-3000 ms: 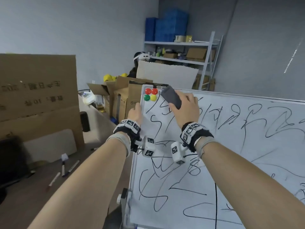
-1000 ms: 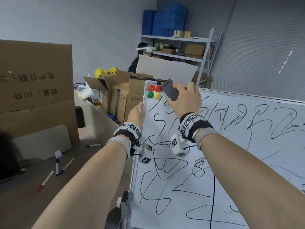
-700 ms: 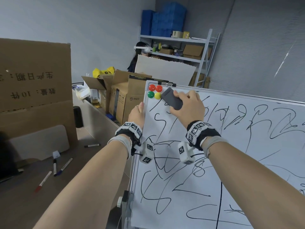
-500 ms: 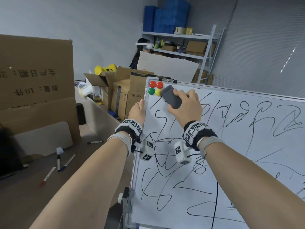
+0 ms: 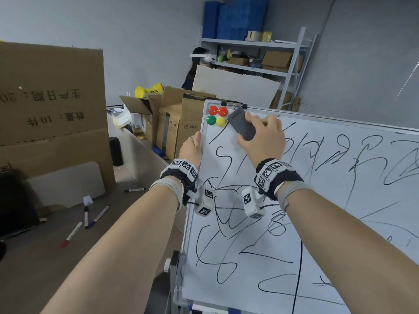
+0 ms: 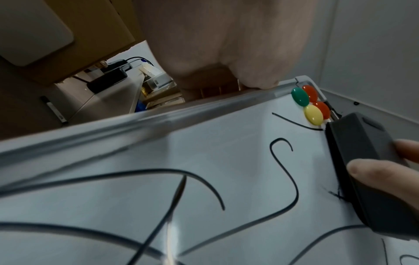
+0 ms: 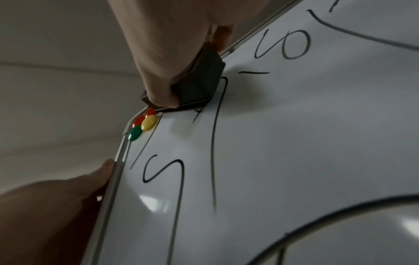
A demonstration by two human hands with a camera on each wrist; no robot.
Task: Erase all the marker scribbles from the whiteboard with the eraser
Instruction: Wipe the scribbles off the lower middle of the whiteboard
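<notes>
eraser (image 5: 241,127) long axis diagonal on whiteboard (image 5: 317,223)

Brown desk (image 5: 34,264): loose markers (image 5: 90,217) (one red-tipped), white cap (image 5: 87,199), cardboard box (image 5: 52,105).

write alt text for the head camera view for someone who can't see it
A right hand presses a grey eraser against the top left corner of a scribble-covered whiteboard, beside four coloured magnets. The left hand holds the board's left edge.
</notes>
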